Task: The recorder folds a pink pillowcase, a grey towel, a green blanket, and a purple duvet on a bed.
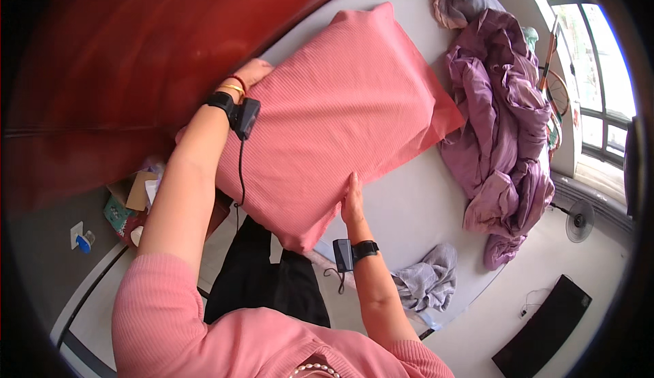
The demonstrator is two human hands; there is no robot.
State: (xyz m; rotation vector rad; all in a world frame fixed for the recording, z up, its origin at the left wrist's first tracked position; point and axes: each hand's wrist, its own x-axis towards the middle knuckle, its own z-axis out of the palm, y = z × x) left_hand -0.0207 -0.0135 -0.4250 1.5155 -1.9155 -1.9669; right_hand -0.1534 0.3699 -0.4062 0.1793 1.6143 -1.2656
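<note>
A large pillow point(334, 112) in a ribbed pink cover lies tilted across the pale bed sheet point(415, 194). At its left edge, beside the red headboard, my left hand point(253, 72) is closed on the pillow's side, its fingertips partly hidden. My right hand point(351, 204) rests against the near right edge of the pillow with fingers stretched out and pointing away from me. The cover is smooth over most of the top and creased near its corners. A loose flap of the cover sticks out at the right corner.
A rumpled purple quilt point(501, 119) lies along the bed's far right side. A crumpled grey cloth point(432, 279) sits near the bed's right edge. The red headboard point(136, 57) rises at left. Beyond the bed are a fan point(579, 221) and a black screen point(543, 327).
</note>
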